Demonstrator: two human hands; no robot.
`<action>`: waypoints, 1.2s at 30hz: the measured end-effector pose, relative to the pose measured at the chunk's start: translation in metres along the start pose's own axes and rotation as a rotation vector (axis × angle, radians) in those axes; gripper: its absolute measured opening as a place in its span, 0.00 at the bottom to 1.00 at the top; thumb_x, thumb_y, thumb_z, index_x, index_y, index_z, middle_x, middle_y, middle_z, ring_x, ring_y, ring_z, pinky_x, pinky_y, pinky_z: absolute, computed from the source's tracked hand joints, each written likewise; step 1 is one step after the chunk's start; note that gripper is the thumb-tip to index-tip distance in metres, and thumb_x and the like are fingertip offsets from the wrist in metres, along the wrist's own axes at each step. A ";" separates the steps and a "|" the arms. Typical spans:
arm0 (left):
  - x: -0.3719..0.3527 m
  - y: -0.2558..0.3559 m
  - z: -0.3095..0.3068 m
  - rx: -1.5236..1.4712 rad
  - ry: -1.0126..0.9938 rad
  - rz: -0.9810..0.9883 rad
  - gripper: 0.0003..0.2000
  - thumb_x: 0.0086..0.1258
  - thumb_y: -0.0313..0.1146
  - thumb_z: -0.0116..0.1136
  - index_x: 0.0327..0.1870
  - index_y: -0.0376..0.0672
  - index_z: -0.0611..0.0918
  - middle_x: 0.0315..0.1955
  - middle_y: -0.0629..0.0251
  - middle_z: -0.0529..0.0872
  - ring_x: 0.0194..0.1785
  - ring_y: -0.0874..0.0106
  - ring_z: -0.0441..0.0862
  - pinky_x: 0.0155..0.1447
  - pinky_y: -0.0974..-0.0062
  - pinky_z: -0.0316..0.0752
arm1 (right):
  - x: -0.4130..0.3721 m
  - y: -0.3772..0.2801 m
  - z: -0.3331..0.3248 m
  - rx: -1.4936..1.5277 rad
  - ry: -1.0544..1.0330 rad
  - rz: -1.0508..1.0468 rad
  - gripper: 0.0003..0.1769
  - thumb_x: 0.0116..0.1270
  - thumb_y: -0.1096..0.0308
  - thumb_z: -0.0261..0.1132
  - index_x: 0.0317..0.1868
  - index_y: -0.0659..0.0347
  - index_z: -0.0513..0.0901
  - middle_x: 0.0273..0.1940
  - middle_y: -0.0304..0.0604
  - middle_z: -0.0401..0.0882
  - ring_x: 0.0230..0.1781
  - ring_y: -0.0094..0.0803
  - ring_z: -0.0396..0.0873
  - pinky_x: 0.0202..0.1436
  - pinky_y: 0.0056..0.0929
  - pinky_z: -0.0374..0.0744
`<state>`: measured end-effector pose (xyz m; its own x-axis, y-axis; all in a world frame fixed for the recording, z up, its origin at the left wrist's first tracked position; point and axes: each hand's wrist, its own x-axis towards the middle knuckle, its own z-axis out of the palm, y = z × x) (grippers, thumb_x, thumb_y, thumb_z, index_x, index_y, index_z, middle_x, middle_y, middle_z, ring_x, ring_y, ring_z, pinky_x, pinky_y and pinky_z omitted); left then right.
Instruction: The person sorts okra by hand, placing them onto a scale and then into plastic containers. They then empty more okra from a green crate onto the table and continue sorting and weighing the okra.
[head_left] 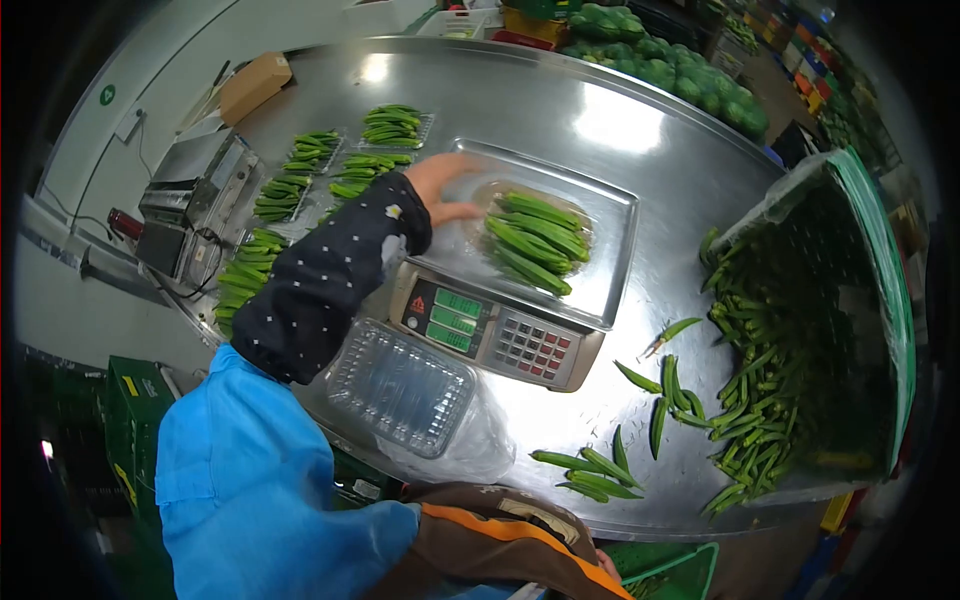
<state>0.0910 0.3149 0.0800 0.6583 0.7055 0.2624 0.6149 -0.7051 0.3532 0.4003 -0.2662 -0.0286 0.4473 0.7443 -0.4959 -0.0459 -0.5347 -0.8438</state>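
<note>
My left hand (446, 190), in a dark patterned sleeve cover, reaches over the scale with thumb and fingers apart. The thumb tip is right at the near end of a clear plastic tray of okra (540, 240). That tray sits on the metal pan (622, 270) of a digital scale (490, 325), whose green displays are lit. Only a sliver of my right hand (606, 563) shows at the bottom edge, beside the brown and orange clothing; its fingers are hidden.
Stacked clear trays (405, 385) lie before the scale. Filled okra trays (392, 126) stand behind my left arm, near a wrapping machine (190, 190). Loose okra (590, 472) lies at the front. At right, a tipped, lined crate (880, 270) spills okra onto the metal table (680, 190).
</note>
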 end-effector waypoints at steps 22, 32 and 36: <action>0.007 0.033 0.012 0.129 -0.166 -0.167 0.15 0.57 0.29 0.63 0.47 0.43 0.81 0.35 0.61 0.85 0.42 0.62 0.82 0.47 0.65 0.75 | 0.073 -0.150 0.061 -0.503 -0.206 -0.357 0.07 0.58 0.79 0.62 0.39 0.66 0.79 0.33 0.44 0.79 0.28 0.27 0.76 0.33 0.24 0.74; -0.128 0.257 0.142 -1.205 -0.572 0.022 0.12 0.59 0.38 0.62 0.42 0.45 0.83 0.27 0.62 0.85 0.30 0.65 0.83 0.36 0.71 0.76 | 0.095 -0.153 0.076 0.628 -0.316 -0.049 0.27 0.67 0.58 0.61 0.60 0.64 0.67 0.53 0.47 0.73 0.40 0.32 0.76 0.41 0.30 0.77; -0.119 0.275 0.154 -1.019 -0.643 -0.011 0.15 0.59 0.42 0.63 0.41 0.41 0.83 0.26 0.61 0.85 0.31 0.65 0.83 0.36 0.70 0.75 | 0.063 -0.098 -0.021 0.751 0.041 0.092 0.13 0.67 0.63 0.60 0.49 0.60 0.74 0.38 0.38 0.76 0.35 0.27 0.76 0.36 0.27 0.76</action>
<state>0.2489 0.0260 0.0073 0.9294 0.3421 -0.1384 0.1876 -0.1150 0.9755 0.4515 -0.1749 0.0267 0.4441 0.6866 -0.5756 -0.6741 -0.1671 -0.7195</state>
